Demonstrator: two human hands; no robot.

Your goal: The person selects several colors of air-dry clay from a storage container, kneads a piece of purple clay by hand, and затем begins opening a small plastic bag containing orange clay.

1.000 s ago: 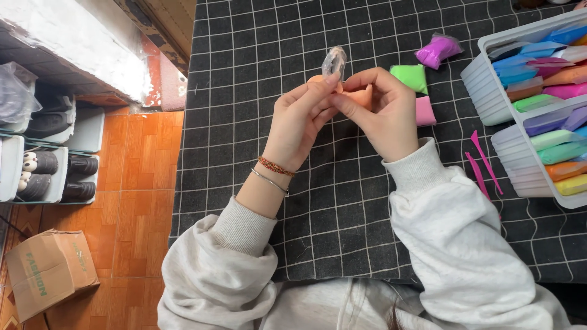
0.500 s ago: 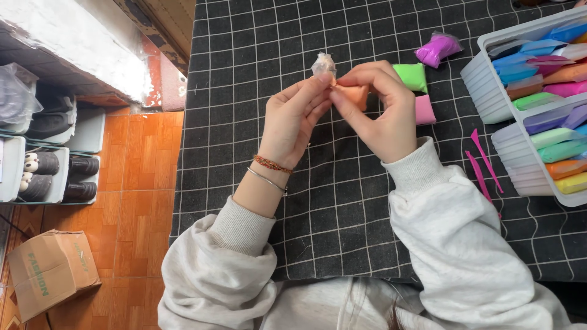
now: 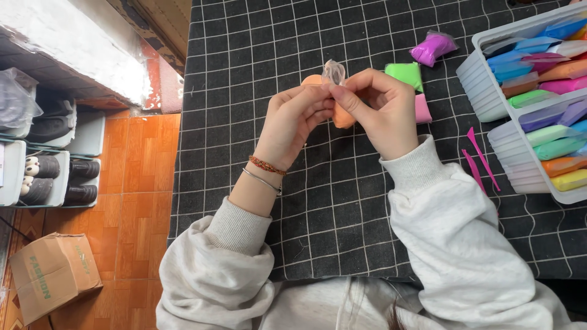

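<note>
My left hand (image 3: 293, 116) and right hand (image 3: 382, 113) both pinch an orange clay pack (image 3: 342, 116) above the mat (image 3: 257, 55), its clear wrapper (image 3: 333, 70) sticking up between my fingertips. Green pack (image 3: 405, 74) and pink pack (image 3: 422, 108) lie just right; tray (image 3: 483, 91) far right.

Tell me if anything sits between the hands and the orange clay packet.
Nothing visible does. The left hand and right hand both already pinch the orange clay packet, its clear wrapper sticking up between the fingertips, above the black grid mat.
</note>
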